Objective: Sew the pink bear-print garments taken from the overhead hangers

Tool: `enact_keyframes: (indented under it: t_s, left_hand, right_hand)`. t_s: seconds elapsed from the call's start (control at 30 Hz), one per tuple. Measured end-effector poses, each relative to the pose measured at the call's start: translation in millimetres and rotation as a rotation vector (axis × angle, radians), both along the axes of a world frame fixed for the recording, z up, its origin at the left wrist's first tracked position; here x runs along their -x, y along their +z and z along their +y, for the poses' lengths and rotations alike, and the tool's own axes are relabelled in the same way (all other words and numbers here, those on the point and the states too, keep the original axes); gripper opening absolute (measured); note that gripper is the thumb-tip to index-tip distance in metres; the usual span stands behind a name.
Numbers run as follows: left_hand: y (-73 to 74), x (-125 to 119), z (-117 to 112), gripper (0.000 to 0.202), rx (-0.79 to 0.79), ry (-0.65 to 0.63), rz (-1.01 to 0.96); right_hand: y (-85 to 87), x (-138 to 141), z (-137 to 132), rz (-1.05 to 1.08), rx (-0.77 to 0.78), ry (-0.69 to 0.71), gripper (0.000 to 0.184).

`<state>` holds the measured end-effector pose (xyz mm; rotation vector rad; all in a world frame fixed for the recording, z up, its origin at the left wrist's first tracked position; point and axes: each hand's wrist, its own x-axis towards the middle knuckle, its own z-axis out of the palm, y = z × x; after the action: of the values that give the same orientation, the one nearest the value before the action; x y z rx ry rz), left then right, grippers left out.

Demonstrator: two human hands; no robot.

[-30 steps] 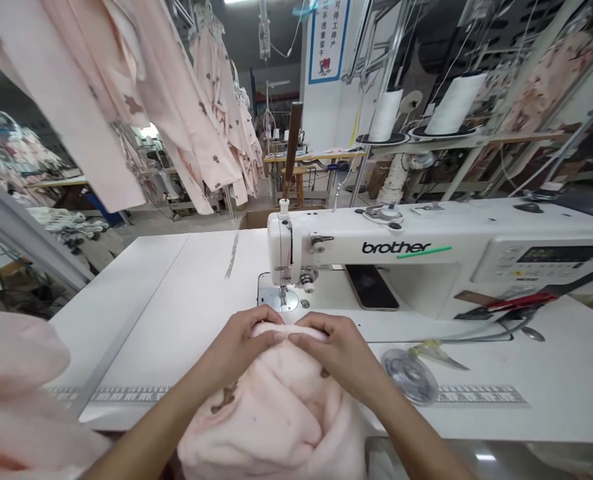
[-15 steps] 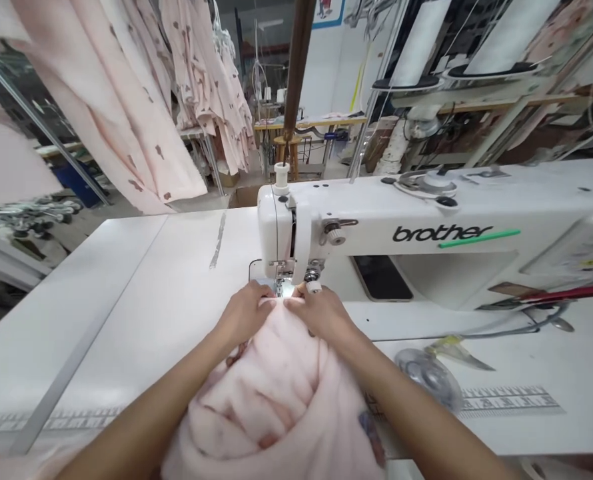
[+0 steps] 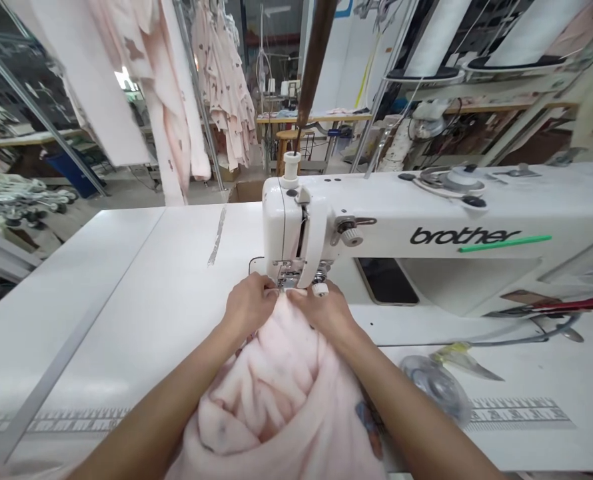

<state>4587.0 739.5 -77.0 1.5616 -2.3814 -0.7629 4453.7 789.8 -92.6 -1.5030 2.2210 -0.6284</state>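
A bunched piece of pale pink plush fabric [image 3: 276, 393] hangs toward me off the table edge, its top drawn up to the needle area of a white sewing machine [image 3: 296, 220]. At the left of the presser foot [image 3: 287, 283], my left hand [image 3: 250, 303] pinches the fabric's upper edge. My right hand [image 3: 326, 308] grips the same edge just to the right of the foot, thumb on top and fingers partly hidden behind the thread tension knob. Both hands lie close together, with the fabric stretched between them.
A phone [image 3: 387, 280] lies under the machine arm. Right of my forearm are a clear round container [image 3: 434, 387], yellow-handled thread snips [image 3: 466, 361] and a ruler strip [image 3: 521, 412]. Pink garments [image 3: 221, 87] hang behind the table; thread cones [image 3: 434, 40] stand at upper right.
My view has shifted slightly, so the machine sits a little further right. The hanging pink fabric at upper left has swung. Both hands keep their pinch on the fabric beside the foot.
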Motion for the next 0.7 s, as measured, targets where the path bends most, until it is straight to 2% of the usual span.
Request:
enact_keyframes:
  t_s: [0.13, 0.33, 0.5, 0.7]
  left_hand:
    - [-1.0, -0.7, -1.1, 0.017, 0.014, -0.017, 0.017]
    - [0.7, -3.3, -8.4, 0.017, 0.019, -0.113, 0.059]
    - [3.0, -2.3, -7.8, 0.014, 0.016, -0.082, 0.058]
    - [-1.2, -1.9, -9.7, 0.012, -0.003, -0.076, 0.096]
  right_hand:
    - [-1.7, -0.8, 1.0, -0.005, 0.029, -0.011, 0.012]
    - [-3.9, -0.1, 0.2, 0.005, 0.035, -0.028, 0.013]
    - [-6.6, 0.0, -0.3, 0.016, 0.039, -0.020, 0.016]
    - [-6.7, -2.1, 1.1, 0.049, 0.077, -0.008, 0.015]
